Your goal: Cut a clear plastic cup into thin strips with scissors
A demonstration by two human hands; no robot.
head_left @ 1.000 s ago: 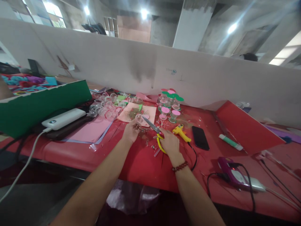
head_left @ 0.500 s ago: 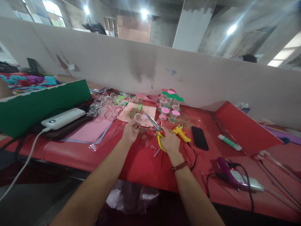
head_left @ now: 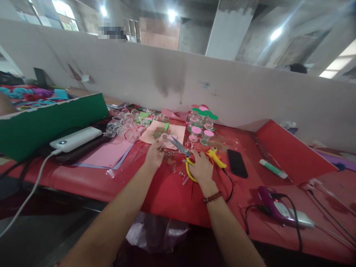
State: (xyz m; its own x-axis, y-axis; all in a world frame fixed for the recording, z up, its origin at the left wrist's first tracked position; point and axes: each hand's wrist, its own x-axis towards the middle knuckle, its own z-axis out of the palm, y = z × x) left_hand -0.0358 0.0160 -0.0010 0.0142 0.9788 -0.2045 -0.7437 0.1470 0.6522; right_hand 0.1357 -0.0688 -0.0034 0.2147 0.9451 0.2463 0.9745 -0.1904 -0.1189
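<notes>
Over the red bench point(head_left: 172, 196), left hand point(head_left: 155, 154) pinches a cup point(head_left: 164, 138), right hand point(head_left: 201, 167) grips scissors point(head_left: 181, 147); a pale wall point(head_left: 128, 74) stands far.

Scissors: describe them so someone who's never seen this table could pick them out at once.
Over the red table, find the right hand, with a beaded bracelet at its wrist. That hand holds the scissors, blades pointing away from the wrist. The glue gun just right of that hand is yellow too, but only the scissors have metal blades and a looped handle.

There are two hands point(head_left: 155, 155) point(head_left: 201, 167), one pair of scissors point(head_left: 182, 149), one glue gun point(head_left: 217, 158) and one phone point(head_left: 237, 163).
</notes>
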